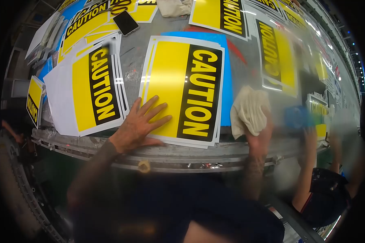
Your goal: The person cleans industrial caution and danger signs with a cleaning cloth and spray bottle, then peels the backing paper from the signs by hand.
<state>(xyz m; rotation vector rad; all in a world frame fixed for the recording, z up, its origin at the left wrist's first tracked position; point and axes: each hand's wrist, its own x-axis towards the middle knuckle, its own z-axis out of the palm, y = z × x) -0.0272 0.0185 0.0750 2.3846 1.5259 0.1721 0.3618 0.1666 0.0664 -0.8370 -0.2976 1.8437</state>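
My left hand [140, 123] lies with its fingers spread on the lower left of a yellow, black and white caution sign [166, 77]. That sign tops a small stack, its sheets slightly fanned, with a blue sheet [227, 97] showing from beneath. To the right of the stack, my right hand [260, 135] grips a cream cloth [249, 109], which hides most of its fingers. The cloth is apart from the sign's face. A second stack of caution signs [103, 87] lies to the left, partly under white sheets.
At the back are a phone [126, 23], scissors [121, 5] and another crumpled cloth [174, 7]. More caution signs [227, 18] cover the back and right. A co-worker's arm [308, 166] reaches in at right, near a blurred blue object [298, 117]. The table edge [178, 160] runs along the front.
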